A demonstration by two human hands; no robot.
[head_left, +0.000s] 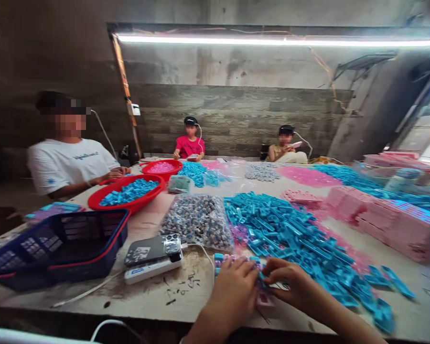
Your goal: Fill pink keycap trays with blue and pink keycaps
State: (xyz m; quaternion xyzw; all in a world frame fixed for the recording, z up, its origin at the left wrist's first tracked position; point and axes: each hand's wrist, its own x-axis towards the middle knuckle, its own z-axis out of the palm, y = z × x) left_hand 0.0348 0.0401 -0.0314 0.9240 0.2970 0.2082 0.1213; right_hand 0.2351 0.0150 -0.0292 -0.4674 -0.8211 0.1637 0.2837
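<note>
Near the table's front edge lies a pink tray-like piece (265, 300) with blue parts on it. My left hand (236, 282) rests flat on top of it, fingers spread over its upper part. From the right, my right hand (290, 279) pinches a small blue part at the piece's right side, its fingertips close to my left hand. Much of the pink piece is hidden under both hands. A big heap of blue plastic parts (290, 234) spreads just beyond and to the right of my right hand. Behind my left hand is a clear bag of small metallic and blue parts (197, 222).
Left on the table (146, 296) are a dark blue basket (64, 270), a phone (148, 251) on a white power bank (154, 271) and a red bowl (143, 206) of blue parts. Stacked pink pieces (390, 220) stand right. Three people (71, 162) sit across and left.
</note>
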